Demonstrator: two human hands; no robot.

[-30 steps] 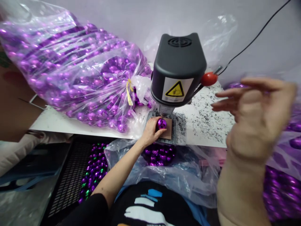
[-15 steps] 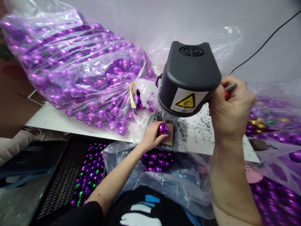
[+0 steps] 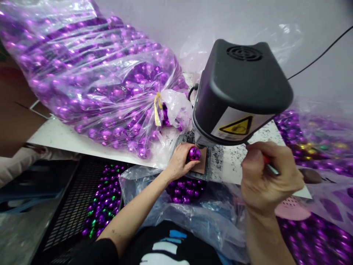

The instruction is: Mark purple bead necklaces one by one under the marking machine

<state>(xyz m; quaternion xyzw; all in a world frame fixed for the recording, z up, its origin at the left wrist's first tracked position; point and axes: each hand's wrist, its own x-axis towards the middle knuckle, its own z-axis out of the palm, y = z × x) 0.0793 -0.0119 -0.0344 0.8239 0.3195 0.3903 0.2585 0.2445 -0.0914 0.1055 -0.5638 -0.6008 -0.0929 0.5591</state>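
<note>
Between the thumb and fingers of my left hand (image 3: 180,162) is a shiny purple ball (image 3: 194,153), held over a small brown pad (image 3: 200,166) on the base of a black press (image 3: 245,84). The press head, with a yellow warning label (image 3: 236,126), looms above, and its lower tip comes down close to the ball. Whether the tip touches the ball I cannot tell. My right hand (image 3: 268,176) is closed around the press's lever handle (image 3: 272,169), of which a red part and the metal end show. Purple balls (image 3: 186,189) lie just below the base.
A large tied plastic bag of purple balls (image 3: 110,84) covers the table's left side. Below it stands a black crate (image 3: 74,198) with purple and green pieces. More bagged balls (image 3: 311,147) and a pink perforated scoop (image 3: 292,209) are at right. Dark flakes litter the white tabletop (image 3: 234,158).
My right hand has swung the lever down and towards me. My left hand keeps the ball under the press. The view has shifted slightly, so the press appears larger and farther right.
</note>
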